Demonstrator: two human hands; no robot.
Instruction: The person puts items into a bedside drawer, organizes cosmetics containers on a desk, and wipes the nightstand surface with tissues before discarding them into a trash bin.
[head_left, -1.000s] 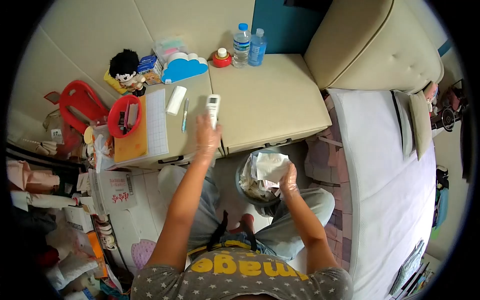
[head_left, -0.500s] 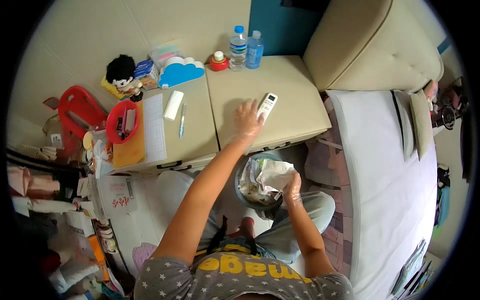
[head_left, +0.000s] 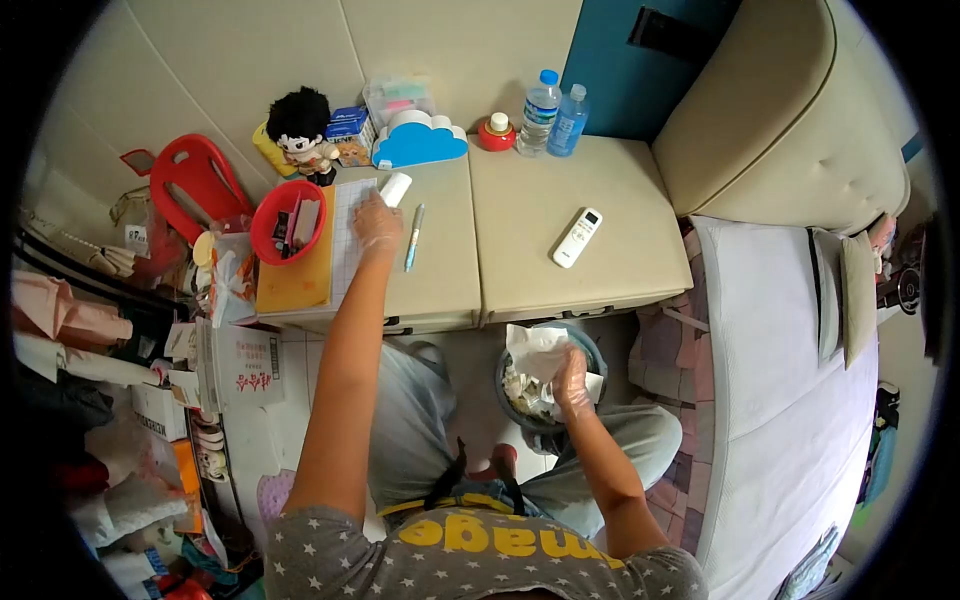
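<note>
My left hand [head_left: 378, 224], in a thin clear plastic glove, rests over the gridded paper sheet [head_left: 347, 240]. Its outstretched fingers reach the lower end of a white oblong case [head_left: 397, 188]; whether they touch it I cannot tell. A pen [head_left: 414, 237] lies just right of that hand. My right hand [head_left: 571, 383], gloved too, grips a crumpled white piece of paper [head_left: 535, 350] above a round waste bin [head_left: 590, 343] between my knees. Scraps of litter [head_left: 524, 391] fill the bin. A white remote control [head_left: 578, 238] lies on the right-hand cabinet top, apart from both hands.
Along the wall stand a doll [head_left: 302, 135], a blue cloud-shaped box [head_left: 421, 139], a red jar [head_left: 496, 132] and two bottles [head_left: 540, 112]. A red basket [head_left: 322, 228] sits on a brown envelope [head_left: 290, 285]. The bed [head_left: 775, 400] is at right, a red chair [head_left: 190, 170] at left.
My left hand has moved left from beside the remote control to the white case. My right hand still holds the white paper over the bin. The whole view has shifted.
</note>
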